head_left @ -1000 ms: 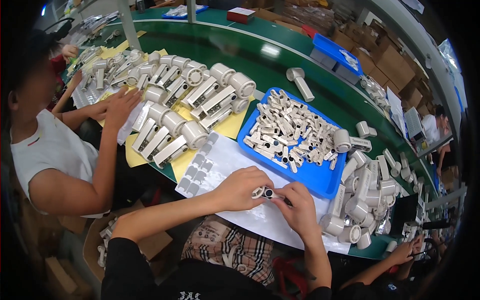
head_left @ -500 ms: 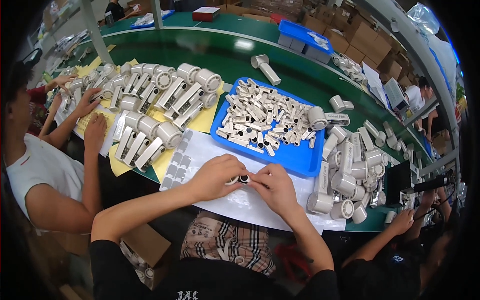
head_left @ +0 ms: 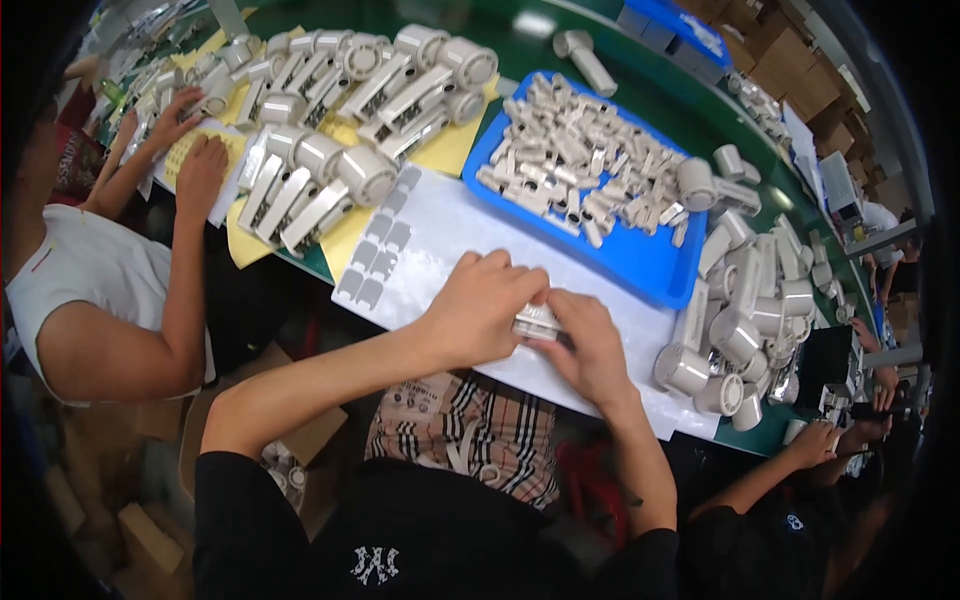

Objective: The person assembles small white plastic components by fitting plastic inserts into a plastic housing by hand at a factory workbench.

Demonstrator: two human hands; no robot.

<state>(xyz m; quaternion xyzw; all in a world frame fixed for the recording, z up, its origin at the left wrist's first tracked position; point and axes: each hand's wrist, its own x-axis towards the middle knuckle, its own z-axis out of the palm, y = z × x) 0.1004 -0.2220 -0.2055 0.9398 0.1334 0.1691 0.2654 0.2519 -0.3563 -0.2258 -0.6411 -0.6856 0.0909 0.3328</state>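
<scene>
Both my hands meet over the near edge of the table, closed around a small white plastic part [head_left: 537, 322]. My left hand [head_left: 482, 308] grips its left end, knuckles up, and hides much of it. My right hand [head_left: 590, 345] pinches the right end with thumb and fingers. A pale ridged side of the part shows between them. Beneath lies a glossy white sheet [head_left: 440, 225] with grey stickers [head_left: 385, 245] along its left side. Just beyond is a blue tray [head_left: 645, 268] heaped with small white plastic pieces [head_left: 570, 150], some with dark round spots.
White handheld fan bodies [head_left: 365, 175] lie in rows on yellow paper at left. More fan bodies [head_left: 735, 335] are piled at right. One lone fan body [head_left: 585, 62] lies beyond the tray. A co-worker's arm [head_left: 190, 240] is at left, another person's hand [head_left: 815, 442] at right.
The part has been turned in my hands: its dark round spot faced up earlier, and a pale ridged side shows now. My view has shifted, so the table appears higher.
</scene>
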